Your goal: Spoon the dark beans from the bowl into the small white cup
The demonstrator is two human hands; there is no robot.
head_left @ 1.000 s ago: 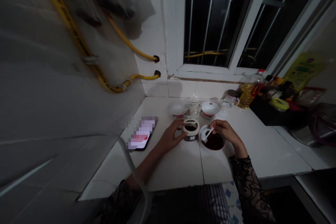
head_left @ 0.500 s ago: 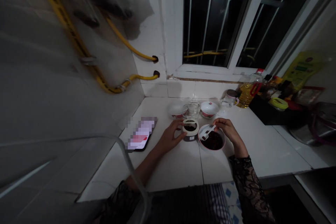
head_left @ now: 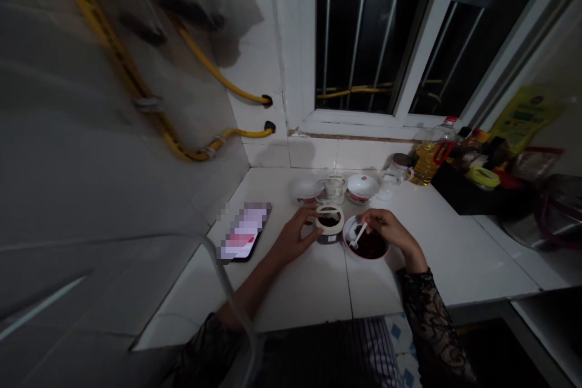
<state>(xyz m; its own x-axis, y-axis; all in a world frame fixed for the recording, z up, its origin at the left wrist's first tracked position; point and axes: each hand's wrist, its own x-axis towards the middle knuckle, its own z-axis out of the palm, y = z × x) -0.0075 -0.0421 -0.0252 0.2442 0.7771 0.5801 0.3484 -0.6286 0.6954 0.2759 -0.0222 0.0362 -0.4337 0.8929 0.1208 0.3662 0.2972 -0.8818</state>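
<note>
My left hand (head_left: 297, 234) is wrapped around the near-left side of a small jar (head_left: 330, 236) with a pale rim and dark contents. Between the fingertips of my right hand (head_left: 386, 227) is a small white spoon (head_left: 359, 235), tilted down into a bowl. That white bowl (head_left: 348, 227) has a pink rim and holds a dark, chunky mixture (head_left: 371, 247). It stands just right of the jar. The spoon's tip is over the left part of the bowl, by the mixture's edge.
A phone (head_left: 248, 233) with a lit screen lies left of my left hand. Behind the jar stand a glass cup (head_left: 335, 189), a clear bowl (head_left: 305, 188) and a white bowl (head_left: 362, 187). Farther right are an oil bottle (head_left: 430, 157) and a black box (head_left: 468, 191) of condiments.
My right hand has moved slightly left over the bowl, and the spoon has become steeper, with its tip lower. My left hand stays on the jar.
</note>
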